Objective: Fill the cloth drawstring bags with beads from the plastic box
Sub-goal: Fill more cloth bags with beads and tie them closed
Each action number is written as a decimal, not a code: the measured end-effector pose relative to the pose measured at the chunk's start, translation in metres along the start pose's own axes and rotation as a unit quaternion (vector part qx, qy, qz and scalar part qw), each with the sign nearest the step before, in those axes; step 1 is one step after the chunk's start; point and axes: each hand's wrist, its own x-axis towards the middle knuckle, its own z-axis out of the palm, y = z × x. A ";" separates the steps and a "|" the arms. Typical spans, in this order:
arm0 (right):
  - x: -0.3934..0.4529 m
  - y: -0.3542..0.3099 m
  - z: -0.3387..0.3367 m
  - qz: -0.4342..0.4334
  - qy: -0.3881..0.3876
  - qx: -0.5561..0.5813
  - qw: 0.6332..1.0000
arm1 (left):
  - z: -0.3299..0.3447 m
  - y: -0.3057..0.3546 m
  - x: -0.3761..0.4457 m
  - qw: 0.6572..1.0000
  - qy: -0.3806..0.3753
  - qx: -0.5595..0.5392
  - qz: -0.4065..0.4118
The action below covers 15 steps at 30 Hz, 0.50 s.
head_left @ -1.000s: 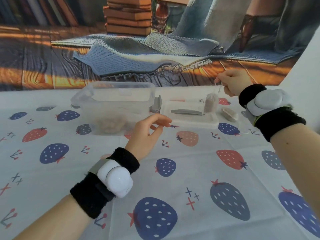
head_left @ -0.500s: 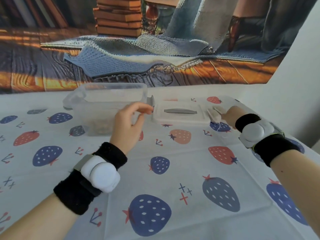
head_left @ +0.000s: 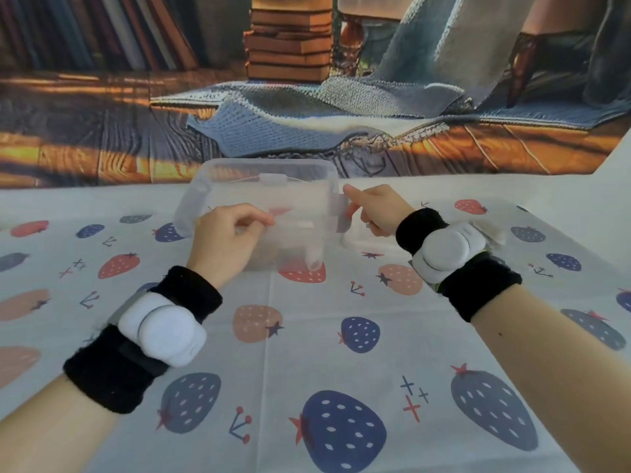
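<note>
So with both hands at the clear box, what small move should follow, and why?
Probably tilt or draw the plastic box nearer. The left hand grips its near wall and the right hand its right end, its lid lies off beside it, and neither hand holds a bag.

1. White tablecloth (head_left: 307, 336) over the table, printed with blue, red and orange strawberries plus small crosses; crease lines visible.
2. Printed backdrop (head_left: 102, 131) behind the table: wood floor, knitted blue blanket (head_left: 273, 131), stack of books (head_left: 290, 39), bookshelf at upper left.
3. Plain white wall (head_left: 618, 158) at far right.
</note>
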 end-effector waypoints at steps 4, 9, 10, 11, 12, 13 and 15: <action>0.005 -0.005 0.021 -0.037 -0.017 -0.034 0.999 | -0.014 -0.002 -0.010 0.998 -0.055 -0.032 -0.026; 0.001 -0.008 0.016 -0.039 -0.046 -0.029 0.998 | -0.015 0.001 0.010 0.992 -0.126 0.022 -0.024; 0.001 -0.007 0.015 -0.041 -0.051 -0.030 0.997 | -0.012 0.001 0.018 0.989 -0.140 0.054 -0.020; 0.000 -0.007 0.016 -0.045 -0.052 -0.037 0.997 | -0.007 0.002 0.027 0.984 -0.153 0.087 -0.019; 0.000 -0.005 0.016 -0.051 -0.050 -0.048 0.996 | -0.001 0.002 0.036 0.979 -0.167 0.118 -0.023; 0.000 -0.004 0.017 -0.060 -0.048 -0.058 0.995 | 0.005 0.000 0.044 0.972 -0.180 0.143 -0.037; 0.001 -0.002 0.017 -0.072 -0.048 -0.060 0.994 | 0.017 -0.002 0.054 0.958 -0.207 0.182 -0.084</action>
